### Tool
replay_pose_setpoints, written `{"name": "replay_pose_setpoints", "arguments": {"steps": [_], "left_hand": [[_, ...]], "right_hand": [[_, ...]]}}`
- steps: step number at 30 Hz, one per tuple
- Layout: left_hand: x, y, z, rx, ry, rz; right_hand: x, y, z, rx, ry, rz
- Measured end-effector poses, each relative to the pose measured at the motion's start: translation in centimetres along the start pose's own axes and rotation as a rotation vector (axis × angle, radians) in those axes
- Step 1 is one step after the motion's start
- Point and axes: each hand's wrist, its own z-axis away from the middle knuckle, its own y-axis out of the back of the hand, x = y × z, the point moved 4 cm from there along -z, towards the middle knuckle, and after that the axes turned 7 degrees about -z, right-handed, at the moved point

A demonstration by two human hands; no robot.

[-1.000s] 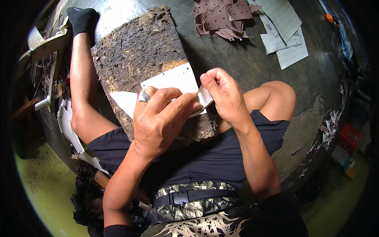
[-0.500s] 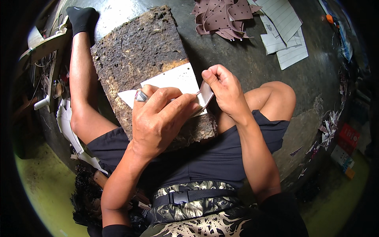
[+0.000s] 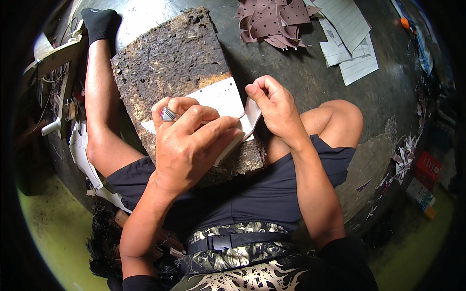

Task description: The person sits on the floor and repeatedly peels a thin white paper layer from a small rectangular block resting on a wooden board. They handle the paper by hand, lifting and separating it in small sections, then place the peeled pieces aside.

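Observation:
A thick, dark, rough-surfaced board (image 3: 165,53) lies slanted in front of me, against my lap. On it rests a white sheet (image 3: 218,96) with small dark dots, partly covered by my left hand. A thin, pale, flexible piece (image 3: 252,114) bends upward at the sheet's right side. My right hand (image 3: 276,109) pinches its upper end between thumb and fingers. My left hand (image 3: 189,140), wearing a ring, is closed with thumb and forefinger together at the piece's left end. The rest of what its curled fingers cover is hidden.
Brownish-pink dotted cut pieces (image 3: 274,22) are heaped on the floor beyond the board. White lined sheets (image 3: 347,43) lie at the far right. A wooden frame (image 3: 58,56) stands on the left, and scraps (image 3: 405,157) are scattered at the right.
My left hand has shifted slightly left and its ring finger side has lifted, covering more of the sheet's left tip. My right hand has moved a little up and left, still pinching the pale piece.

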Motion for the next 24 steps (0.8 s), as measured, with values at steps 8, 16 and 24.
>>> {"name": "replay_pose_setpoints", "arguments": {"steps": [8,16,24], "left_hand": [[0.0,0.0,0.0,-0.001,-0.01,0.037],[0.4,-0.4,-0.4,-0.011,0.032,0.14],[0.4,-0.5,-0.4,0.041,0.025,0.143]], "right_hand": [[-0.4,0.2,-0.9,0.029,0.098,0.157],[0.5,1.1,-1.6,0.056,0.07,0.02],[-3.4,-0.8,5.9,0.255,-0.127,-0.834]]}}
